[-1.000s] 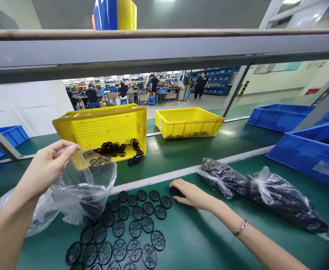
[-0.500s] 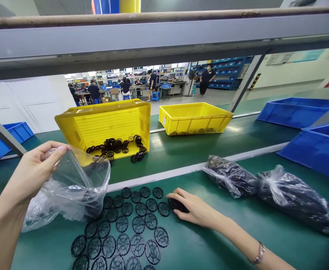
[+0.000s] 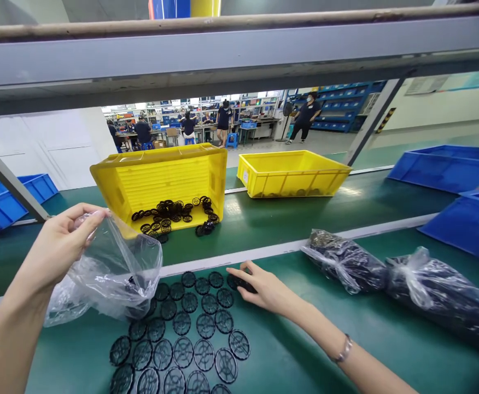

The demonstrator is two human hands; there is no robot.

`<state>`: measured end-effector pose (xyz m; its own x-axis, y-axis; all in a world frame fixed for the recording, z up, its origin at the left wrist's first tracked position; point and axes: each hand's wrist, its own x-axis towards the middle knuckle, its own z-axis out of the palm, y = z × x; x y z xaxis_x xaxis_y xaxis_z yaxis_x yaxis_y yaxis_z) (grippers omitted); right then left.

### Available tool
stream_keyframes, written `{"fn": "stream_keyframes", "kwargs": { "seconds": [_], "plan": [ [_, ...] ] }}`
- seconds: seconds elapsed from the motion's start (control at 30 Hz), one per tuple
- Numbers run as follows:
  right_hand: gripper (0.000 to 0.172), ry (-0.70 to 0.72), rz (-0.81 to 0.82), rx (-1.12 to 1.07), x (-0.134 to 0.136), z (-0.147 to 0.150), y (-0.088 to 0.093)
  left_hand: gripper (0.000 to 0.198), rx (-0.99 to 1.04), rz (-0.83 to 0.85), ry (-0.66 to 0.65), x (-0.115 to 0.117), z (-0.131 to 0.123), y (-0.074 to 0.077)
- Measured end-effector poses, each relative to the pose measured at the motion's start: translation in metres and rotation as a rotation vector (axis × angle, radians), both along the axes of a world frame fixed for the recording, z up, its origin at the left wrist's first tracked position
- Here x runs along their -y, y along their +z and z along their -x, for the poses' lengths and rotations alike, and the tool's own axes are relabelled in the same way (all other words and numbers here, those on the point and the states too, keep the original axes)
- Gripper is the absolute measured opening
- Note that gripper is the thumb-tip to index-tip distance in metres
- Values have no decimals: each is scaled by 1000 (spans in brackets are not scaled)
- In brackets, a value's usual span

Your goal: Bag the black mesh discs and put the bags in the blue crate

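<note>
My left hand (image 3: 65, 241) pinches the rim of a clear plastic bag (image 3: 128, 262), which hangs open toward the right with a few dark pieces showing inside. Spread in rough rows on the green table (image 3: 284, 355) lie many black spoked plastic wheels (image 3: 182, 352). At the far right corner of these rows, my right hand (image 3: 266, 289) has its fingers curled round several black wheels (image 3: 239, 283) close to the tabletop. How many it holds is partly hidden by the fingers.
A tipped yellow bin (image 3: 161, 180) spills more black wheels behind the bag. Another yellow bin (image 3: 292, 178) stands upright beside it. Two tied bags of black parts (image 3: 346, 260) lie to the right, near blue bins (image 3: 469, 224). A shelf beam (image 3: 239, 60) crosses above.
My right hand has moved left over the corner of the rows, and a wheel there no longer lies on the table. My left hand still holds the bag; the view has shifted slightly.
</note>
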<state>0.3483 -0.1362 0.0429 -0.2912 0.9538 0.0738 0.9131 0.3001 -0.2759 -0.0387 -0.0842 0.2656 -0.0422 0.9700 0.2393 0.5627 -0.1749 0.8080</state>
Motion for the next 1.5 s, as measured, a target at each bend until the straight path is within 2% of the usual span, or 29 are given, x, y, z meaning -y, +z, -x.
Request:
{"fn": "stream_keyframes", "kwargs": {
  "seconds": [0.13,0.27,0.4,0.47,0.6,0.67,0.7,0.77,0.83,0.9,0.97,1.03,1.13,1.17,1.23,1.3,1.37,1.43,1.5],
  "plan": [
    [49,68,69,14,-17,0,-2,43,8,-5,-14,1,2,-3],
    [48,81,123,1,-9,5,3,39,5,-34,-32,2,5,-5],
    [49,204,143,30,-3,20,13,39,35,-32,-58,2,5,-6],
    [47,237,180,79,-3,24,13,38,41,-39,-77,3,4,-6],
    [45,214,205,124,-1,20,3,36,23,-83,-118,5,2,-8],
    [43,177,189,115,5,18,9,34,2,-126,-138,4,1,-8],
    [43,148,160,96,9,20,19,33,-8,-144,-152,3,1,-8],
    [43,79,26,13,18,29,54,32,-32,-168,-189,0,0,-8],
    [45,32,-218,-126,26,50,103,32,-82,-198,-227,-4,-3,-9],
    [47,54,-447,-227,29,83,153,31,-154,-229,-252,-6,-9,-9],
    [48,108,-437,-168,21,127,188,30,-206,-250,-269,-6,-16,-9],
    [47,182,-287,0,5,174,204,29,-229,-259,-289,-4,-22,-9],
    [58,275,-125,149,-22,223,204,27,-240,-286,-268,-4,-23,-6],
    [60,298,-109,140,-27,230,202,27,-241,-302,-239,-6,-20,-5],
    [55,319,-163,23,-29,224,198,27,-223,-334,-176,-13,-8,-2],
    [49,259,-302,-171,-24,197,193,28,-171,-357,-128,-20,10,1],
    [49,98,-401,-310,-19,157,177,31,-94,-357,-97,-24,29,4],
    [51,-35,-342,-274,-18,115,146,35,-2,-338,-75,-22,45,6],
    [50,-15,-170,-122,-22,82,103,37,55,-315,-55,-16,56,8]
  ]
}}
